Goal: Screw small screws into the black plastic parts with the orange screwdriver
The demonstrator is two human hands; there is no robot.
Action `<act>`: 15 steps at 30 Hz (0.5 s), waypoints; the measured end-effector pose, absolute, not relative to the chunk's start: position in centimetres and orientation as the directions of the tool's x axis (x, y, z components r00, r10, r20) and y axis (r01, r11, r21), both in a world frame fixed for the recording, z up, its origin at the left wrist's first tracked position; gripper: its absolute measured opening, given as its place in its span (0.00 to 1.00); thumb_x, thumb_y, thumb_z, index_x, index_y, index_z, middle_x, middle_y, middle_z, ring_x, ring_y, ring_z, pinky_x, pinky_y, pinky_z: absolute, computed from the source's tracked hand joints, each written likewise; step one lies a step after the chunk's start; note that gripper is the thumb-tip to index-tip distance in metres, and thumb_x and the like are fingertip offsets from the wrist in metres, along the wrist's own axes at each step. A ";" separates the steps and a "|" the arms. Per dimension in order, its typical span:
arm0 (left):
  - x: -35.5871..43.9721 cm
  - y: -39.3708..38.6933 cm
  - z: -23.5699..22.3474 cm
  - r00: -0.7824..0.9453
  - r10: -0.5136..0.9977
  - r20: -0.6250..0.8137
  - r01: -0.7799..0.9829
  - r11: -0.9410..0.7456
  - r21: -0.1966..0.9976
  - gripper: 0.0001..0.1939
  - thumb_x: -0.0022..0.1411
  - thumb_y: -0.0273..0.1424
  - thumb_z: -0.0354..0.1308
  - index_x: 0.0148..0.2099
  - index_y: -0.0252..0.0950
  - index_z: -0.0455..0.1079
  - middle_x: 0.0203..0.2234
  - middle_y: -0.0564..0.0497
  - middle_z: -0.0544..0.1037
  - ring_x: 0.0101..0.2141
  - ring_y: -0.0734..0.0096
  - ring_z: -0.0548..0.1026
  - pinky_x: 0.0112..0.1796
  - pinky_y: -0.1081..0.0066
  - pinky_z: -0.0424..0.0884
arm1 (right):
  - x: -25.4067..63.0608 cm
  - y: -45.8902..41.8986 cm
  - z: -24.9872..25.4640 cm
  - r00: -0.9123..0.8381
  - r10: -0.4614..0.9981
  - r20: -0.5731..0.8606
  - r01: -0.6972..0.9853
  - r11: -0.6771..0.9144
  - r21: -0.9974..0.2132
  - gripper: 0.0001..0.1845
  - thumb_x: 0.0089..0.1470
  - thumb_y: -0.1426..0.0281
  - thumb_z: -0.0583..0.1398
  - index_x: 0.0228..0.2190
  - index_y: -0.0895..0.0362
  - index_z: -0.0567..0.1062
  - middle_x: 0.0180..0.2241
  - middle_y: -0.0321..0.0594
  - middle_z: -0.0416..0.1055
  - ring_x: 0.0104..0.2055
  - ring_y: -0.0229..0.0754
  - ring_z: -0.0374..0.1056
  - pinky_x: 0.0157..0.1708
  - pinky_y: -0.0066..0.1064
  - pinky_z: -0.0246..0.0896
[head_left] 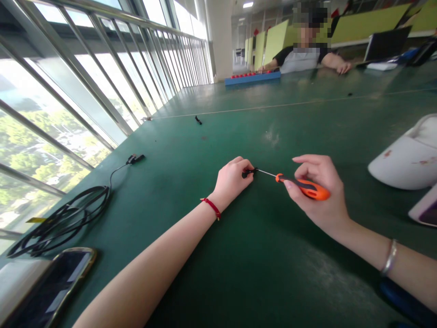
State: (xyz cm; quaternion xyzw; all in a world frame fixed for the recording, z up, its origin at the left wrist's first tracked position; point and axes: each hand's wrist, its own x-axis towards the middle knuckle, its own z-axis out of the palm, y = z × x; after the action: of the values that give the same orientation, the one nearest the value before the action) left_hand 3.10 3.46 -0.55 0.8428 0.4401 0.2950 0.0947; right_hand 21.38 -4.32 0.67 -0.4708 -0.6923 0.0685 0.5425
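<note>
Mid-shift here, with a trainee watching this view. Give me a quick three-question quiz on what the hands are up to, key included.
1. Fill in the gap: the screwdriver is held in the ____ hand.
2. Choose one: what do the fingers of the left hand hold?
A. a pen
B. a small black part
C. a spoon
3. True or false: the red bracelet is on the left arm.

Key:
1. right, as in the right hand
2. B
3. True
</note>
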 end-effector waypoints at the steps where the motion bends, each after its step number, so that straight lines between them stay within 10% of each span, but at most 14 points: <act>1: 3.1 3.5 -0.5 0.437 0.800 0.412 0.687 -0.592 0.421 0.06 0.55 0.26 0.54 0.35 0.36 0.71 0.33 0.52 0.74 0.33 0.72 0.72 0.32 0.72 0.68 | 21.4 -4.4 0.7 0.005 0.749 0.662 0.589 0.533 -0.607 0.11 0.48 0.69 0.61 0.37 0.52 0.68 0.22 0.33 0.66 0.22 0.37 0.64 0.23 0.31 0.61; 15: 3.0 3.6 -0.6 0.445 0.793 0.415 0.685 -0.600 0.413 0.05 0.55 0.26 0.54 0.35 0.36 0.71 0.33 0.51 0.74 0.33 0.72 0.72 0.33 0.72 0.68 | 21.5 -4.3 0.4 0.032 0.751 0.659 0.569 0.529 -0.630 0.15 0.48 0.68 0.61 0.40 0.51 0.67 0.24 0.33 0.66 0.25 0.39 0.65 0.29 0.35 0.63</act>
State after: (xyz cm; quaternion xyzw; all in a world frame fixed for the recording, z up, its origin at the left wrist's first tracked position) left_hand 3.04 3.56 -0.59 0.8450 0.4373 0.2935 0.0924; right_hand 21.54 -4.33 0.42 -0.4779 -0.6906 0.0851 0.5361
